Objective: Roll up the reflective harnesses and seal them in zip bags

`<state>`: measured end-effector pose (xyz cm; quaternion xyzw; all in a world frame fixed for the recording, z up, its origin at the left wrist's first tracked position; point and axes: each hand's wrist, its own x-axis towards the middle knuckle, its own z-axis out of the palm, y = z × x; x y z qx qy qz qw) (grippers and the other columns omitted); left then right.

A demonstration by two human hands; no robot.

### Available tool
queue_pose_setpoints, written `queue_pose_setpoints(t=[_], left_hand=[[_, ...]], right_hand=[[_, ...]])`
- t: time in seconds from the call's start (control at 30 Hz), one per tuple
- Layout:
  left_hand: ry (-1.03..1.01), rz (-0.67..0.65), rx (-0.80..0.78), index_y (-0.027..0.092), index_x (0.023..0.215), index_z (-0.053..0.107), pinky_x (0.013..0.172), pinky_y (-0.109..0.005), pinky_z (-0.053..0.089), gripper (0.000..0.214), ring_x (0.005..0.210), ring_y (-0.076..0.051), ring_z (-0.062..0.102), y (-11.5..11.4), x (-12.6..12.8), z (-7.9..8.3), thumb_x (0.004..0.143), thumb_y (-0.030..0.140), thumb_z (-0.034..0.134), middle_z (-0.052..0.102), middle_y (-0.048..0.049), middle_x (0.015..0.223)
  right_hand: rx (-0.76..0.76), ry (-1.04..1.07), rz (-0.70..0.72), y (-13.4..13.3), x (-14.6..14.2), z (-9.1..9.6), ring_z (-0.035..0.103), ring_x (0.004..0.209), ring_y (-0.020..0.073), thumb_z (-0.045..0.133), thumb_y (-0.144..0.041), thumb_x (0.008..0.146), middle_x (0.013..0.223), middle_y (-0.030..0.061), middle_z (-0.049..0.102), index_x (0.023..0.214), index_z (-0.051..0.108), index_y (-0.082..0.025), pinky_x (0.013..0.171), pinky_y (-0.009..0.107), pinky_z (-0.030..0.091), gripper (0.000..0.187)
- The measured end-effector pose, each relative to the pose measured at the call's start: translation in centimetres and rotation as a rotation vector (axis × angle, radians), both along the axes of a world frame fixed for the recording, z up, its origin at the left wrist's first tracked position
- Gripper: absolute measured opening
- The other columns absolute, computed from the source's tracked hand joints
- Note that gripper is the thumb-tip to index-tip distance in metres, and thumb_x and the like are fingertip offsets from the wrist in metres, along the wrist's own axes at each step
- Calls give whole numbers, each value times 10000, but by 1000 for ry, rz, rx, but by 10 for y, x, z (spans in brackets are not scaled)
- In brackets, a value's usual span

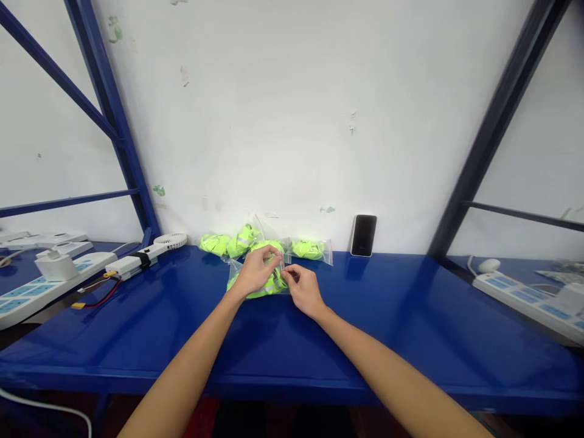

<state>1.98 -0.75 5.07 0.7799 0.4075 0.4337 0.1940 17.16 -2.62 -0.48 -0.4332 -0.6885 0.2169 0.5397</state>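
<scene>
A clear plastic bag (pixel 262 288) with folded neon-yellow fabric inside lies on the blue table, its opening edge turned to the right. My left hand (pixel 261 267) reaches over the bag, thumb and fingers pinched on its upper right edge. Lower on that same edge, my right hand (pixel 305 289) pinches the plastic between thumb and forefinger. Both hands partly cover the bag. Behind it, more bagged neon-yellow bundles sit along the wall: one bundle (pixel 214 244) at the left, another bundle (pixel 243 239) beside it, and a flat bag (pixel 309 249) to the right.
A phone (pixel 364 235) leans upright against the wall. On the left are a small white fan (pixel 171 241), a white battery pack with wires (pixel 137 261) and a power strip (pixel 50 286). Another power strip (pixel 529 298) lies at the right. Blue frame posts (pixel 123 146) flank the table (pixel 365 340).
</scene>
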Motion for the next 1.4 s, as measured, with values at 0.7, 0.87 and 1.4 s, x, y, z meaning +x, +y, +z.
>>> queue_pose_setpoints(t=[0.7,0.87,1.4], left_hand=[[261,91,-82,167,595,571,552,-264,301,228,544,-131,427,4,-6,6,709,364,573,464,37,530],[213,77,-87,165,618,578,584,-261,310,226,604,-147,425,4,-6,7,702,374,564,459,31,549],[181,-5,-178,153,658,613,546,-247,275,212,537,-111,357,12,-7,3,707,356,571,448,45,571]], right_hand=[[-43,34,30,4,3,-3,602,668,170,558,-356,823,774,44,701,818,696,-160,635,271,452,239],[-38,17,15,5,2,-4,605,676,171,548,-352,834,792,43,710,838,702,-164,645,272,458,243],[-25,-27,5,2,1,-1,597,630,159,521,-343,849,786,45,707,843,695,-161,599,263,445,252]])
